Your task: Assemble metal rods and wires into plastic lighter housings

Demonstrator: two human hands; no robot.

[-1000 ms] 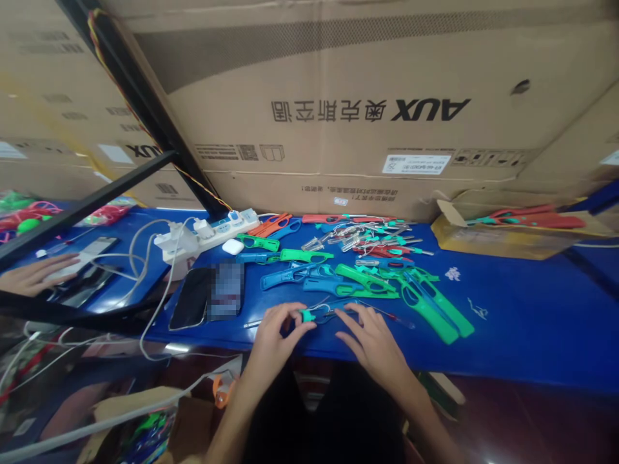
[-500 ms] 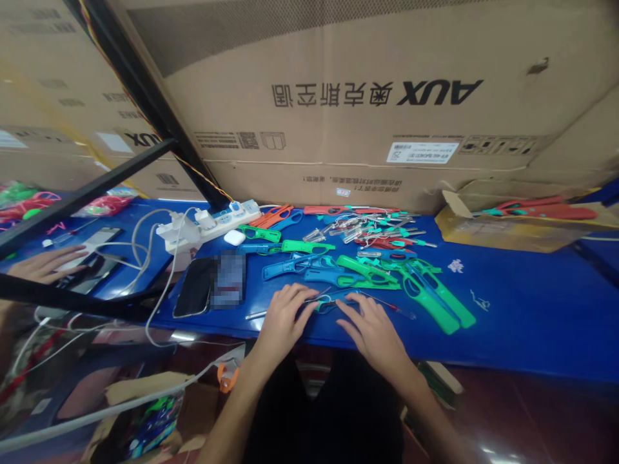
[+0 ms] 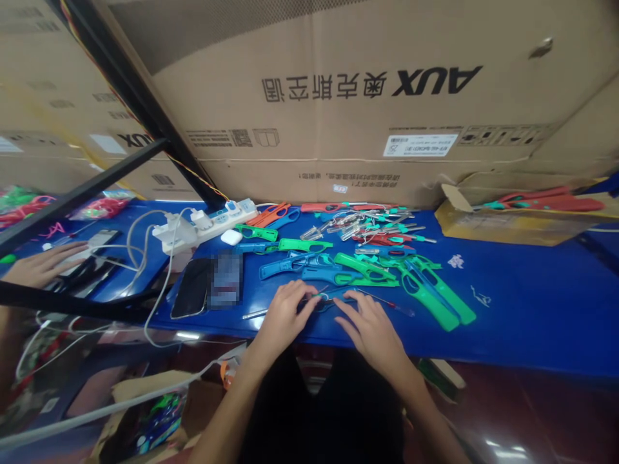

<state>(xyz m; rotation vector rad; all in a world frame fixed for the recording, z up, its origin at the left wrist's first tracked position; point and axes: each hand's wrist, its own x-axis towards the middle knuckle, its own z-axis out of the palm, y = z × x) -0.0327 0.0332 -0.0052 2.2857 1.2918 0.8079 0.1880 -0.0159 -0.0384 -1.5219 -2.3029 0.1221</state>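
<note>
At the front edge of the table, my left hand (image 3: pixel 286 312) is closed, its thumb and fingertips pinching the left end of a small blue lighter casing (image 3: pixel 327 305). My right hand (image 3: pixel 370 322) curls over the casing's right end, index fingertip on it and thumb a little lower. Small parts inside the casing are too blurred to tell. A thin metal rod (image 3: pixel 255 315) pokes out left of my left hand. Beyond my right fingers lies a slim red screwdriver (image 3: pixel 382 299) with a clear handle. Blue lighter halves (image 3: pixel 329 276) and green lighter halves (image 3: pixel 438 296) lie just past my hands.
Lighter inner parts with wires (image 3: pixel 362 225) are heaped farther back. An open carton (image 3: pixel 512 222) holds red lighter pieces. A phone (image 3: pixel 189 287), a power strip (image 3: pixel 217 225) and loose cables are at left. Another person's hand (image 3: pixel 48 263) is beyond the black metal frame (image 3: pixel 97 171).
The view has shifted slightly. My hands stay at the same spot around the blue casing; the teal piece seen between my fingers earlier is no longer visible.
</note>
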